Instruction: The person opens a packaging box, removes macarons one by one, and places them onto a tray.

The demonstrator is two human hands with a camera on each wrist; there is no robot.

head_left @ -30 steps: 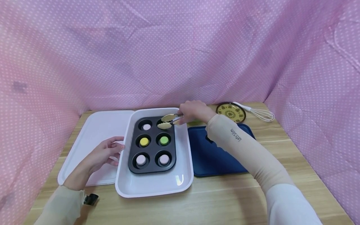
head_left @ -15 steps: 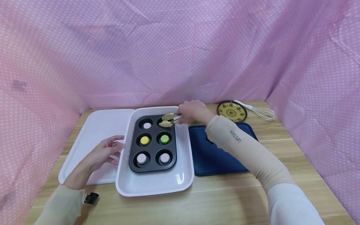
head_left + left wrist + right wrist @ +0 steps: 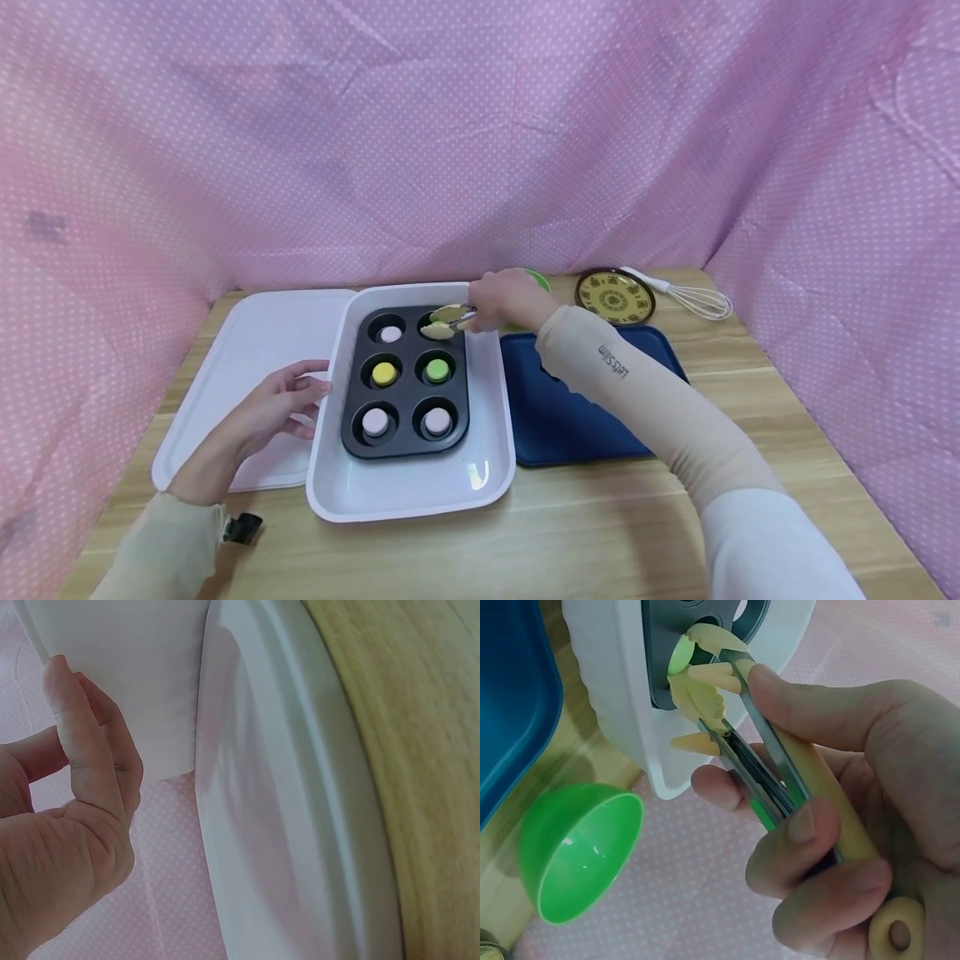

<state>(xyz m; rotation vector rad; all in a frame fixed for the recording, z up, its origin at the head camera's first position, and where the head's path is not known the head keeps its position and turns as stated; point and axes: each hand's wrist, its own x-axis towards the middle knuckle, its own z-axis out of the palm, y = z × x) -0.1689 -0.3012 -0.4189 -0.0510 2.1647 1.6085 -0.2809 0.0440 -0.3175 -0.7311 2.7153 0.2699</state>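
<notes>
My right hand (image 3: 495, 302) grips yellow-tipped metal tongs (image 3: 448, 321) and holds their tips over the back right cup of a dark muffin pan (image 3: 403, 442). In the right wrist view the hand (image 3: 832, 825) squeezes the tongs (image 3: 757, 761), and a pale green piece (image 3: 679, 655) shows between the tips at that cup. I cannot tell whether it is pinched. The other cups hold a lilac (image 3: 390, 334), a yellow (image 3: 384, 372), a green (image 3: 437, 369) and two more lilac rounds. The pan sits in a white dish (image 3: 412, 500). My left hand (image 3: 279, 408) rests relaxed against the dish's left rim.
A flat white board (image 3: 255, 350) lies under my left hand. A blue tray (image 3: 585, 417) lies to the right of the dish. Behind it are a green bowl (image 3: 537, 279), a yellow patterned plate (image 3: 615, 297) and a whisk (image 3: 693, 302). Pink dotted cloth walls the table in.
My right hand and the tongs have shifted slightly left over the back right cup, uncovering the green bowl behind. My left hand has stayed put.
</notes>
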